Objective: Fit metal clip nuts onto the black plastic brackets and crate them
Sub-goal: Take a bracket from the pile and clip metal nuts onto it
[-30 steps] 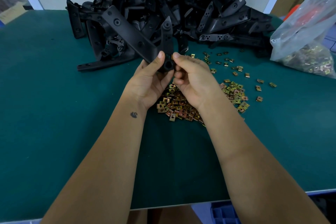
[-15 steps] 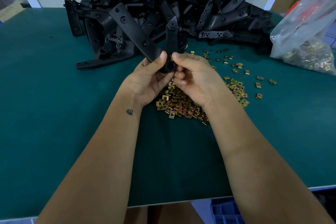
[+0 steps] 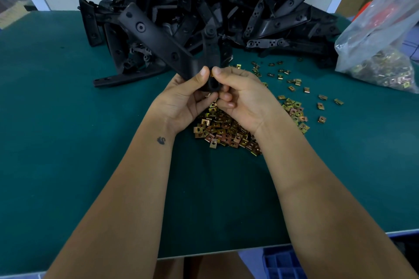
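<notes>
2 hands (image 3: 217, 97) grip 1 bracket (image 3: 158, 38), nuts (image 3: 224, 131) uncountable

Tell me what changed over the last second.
Almost nothing: both hands keep gripping the black plastic V-shaped bracket at its corner, left hand, right hand. A yellow metal clip nut shows between the thumbs. The loose nut pile stayed put.

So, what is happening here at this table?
A person is fitting a clip nut onto a black bracket. The left hand holds the bracket at its bend above the green table, and the right hand pinches the nut against it. Loose clip nuts lie below the hands, with a heap of brackets behind.
</notes>
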`<state>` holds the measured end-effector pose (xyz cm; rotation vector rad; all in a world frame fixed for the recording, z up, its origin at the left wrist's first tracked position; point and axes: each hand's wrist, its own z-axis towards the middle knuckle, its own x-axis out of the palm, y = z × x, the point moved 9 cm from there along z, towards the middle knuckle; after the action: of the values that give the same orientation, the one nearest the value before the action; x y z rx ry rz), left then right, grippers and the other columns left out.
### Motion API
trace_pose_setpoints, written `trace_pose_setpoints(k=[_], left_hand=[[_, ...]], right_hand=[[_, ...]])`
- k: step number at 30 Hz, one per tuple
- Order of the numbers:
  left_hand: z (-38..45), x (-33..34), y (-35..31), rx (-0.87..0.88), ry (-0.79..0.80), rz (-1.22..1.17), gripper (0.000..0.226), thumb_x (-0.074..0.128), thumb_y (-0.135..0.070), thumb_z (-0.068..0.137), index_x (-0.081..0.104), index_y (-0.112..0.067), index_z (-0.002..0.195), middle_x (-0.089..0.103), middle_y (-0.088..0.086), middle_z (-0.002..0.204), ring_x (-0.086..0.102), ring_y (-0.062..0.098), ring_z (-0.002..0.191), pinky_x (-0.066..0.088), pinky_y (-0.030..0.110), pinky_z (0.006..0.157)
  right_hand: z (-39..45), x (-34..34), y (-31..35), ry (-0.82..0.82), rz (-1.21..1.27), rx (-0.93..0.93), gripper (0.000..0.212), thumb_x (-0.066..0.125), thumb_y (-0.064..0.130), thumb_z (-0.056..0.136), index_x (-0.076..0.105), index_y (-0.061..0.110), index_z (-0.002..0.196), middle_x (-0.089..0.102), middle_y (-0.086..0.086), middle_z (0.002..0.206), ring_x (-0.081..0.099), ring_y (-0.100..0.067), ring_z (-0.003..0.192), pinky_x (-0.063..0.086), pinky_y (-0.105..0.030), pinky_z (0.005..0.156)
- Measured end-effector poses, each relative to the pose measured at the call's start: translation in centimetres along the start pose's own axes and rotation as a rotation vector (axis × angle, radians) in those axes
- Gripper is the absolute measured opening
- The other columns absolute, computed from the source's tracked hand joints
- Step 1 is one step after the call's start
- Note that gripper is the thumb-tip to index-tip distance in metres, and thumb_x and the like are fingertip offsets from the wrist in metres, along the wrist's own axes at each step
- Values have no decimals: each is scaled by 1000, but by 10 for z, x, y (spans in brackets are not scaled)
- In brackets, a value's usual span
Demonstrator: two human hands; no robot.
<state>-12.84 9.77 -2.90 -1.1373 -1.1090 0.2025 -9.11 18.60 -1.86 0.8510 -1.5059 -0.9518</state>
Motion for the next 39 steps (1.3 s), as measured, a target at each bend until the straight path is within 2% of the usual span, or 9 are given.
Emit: trace_pose_setpoints(k=[4,8,13,16,23,27,31,35,39], left_hand=[[0,-2,1,2,-41,-27,32,69,-27,78,61,-15,107,74,1,94,72,14,84,58,21,67],[1,-6,0,17,-96,-69,51,69,-24,79,51,-10,125,70,4,97,70,15,84,58,24,70],[5,-14,-1,45,-131,-60,53,66,-13,83,48,-10,133,62,10,121,64,23,105,53,38,99],[6,-18,-4,79,-137,-119,49,66,-6,80,49,-11,126,65,10,112,65,24,100,55,37,93],[7,-21,-6,99,-171,-199,42,64,-5,82,51,-9,122,64,10,110,64,22,96,58,31,77],[6,-34,-11,152,-319,-228,48,66,-6,90,51,-6,135,68,10,118,69,23,97,58,31,69],[5,-43,-13,199,-447,-144,54,71,-6,88,48,-10,137,69,10,120,72,23,99,60,39,80],[6,-48,-11,207,-494,-81,50,76,-11,85,48,-13,126,70,6,113,74,18,92,60,42,84],[10,-53,-8,198,-493,-117,43,77,-11,84,50,-16,117,71,6,111,74,19,91,60,40,80]], right_hand=[[3,-1,6,-51,-64,-73,31,66,12,91,65,18,60,42,3,58,37,-6,47,28,-17,42],[6,-3,6,-105,-66,-94,25,51,20,100,64,8,82,49,2,60,41,-9,49,37,-19,46],[6,-7,6,-146,-208,-88,22,53,19,97,64,9,81,53,2,62,45,-9,49,36,-22,49],[6,-7,9,-182,-344,-120,15,58,9,93,66,11,81,55,1,62,47,-8,50,38,-21,48],[0,-18,22,-327,-429,-194,21,56,12,93,72,19,83,62,7,67,51,-4,53,40,-17,51],[-4,-23,35,-445,-908,-278,23,52,20,92,73,28,99,64,19,89,57,2,80,41,-19,66],[0,4,29,-286,-1326,-391,27,54,26,94,71,24,115,66,4,113,55,-17,107,45,-34,89],[7,21,2,-80,-1725,-339,34,55,42,92,66,25,119,58,-2,115,44,-28,115,33,-40,92],[4,22,2,-83,-1700,-346,29,60,37,89,66,24,113,55,-1,105,47,-27,111,30,-38,86]])
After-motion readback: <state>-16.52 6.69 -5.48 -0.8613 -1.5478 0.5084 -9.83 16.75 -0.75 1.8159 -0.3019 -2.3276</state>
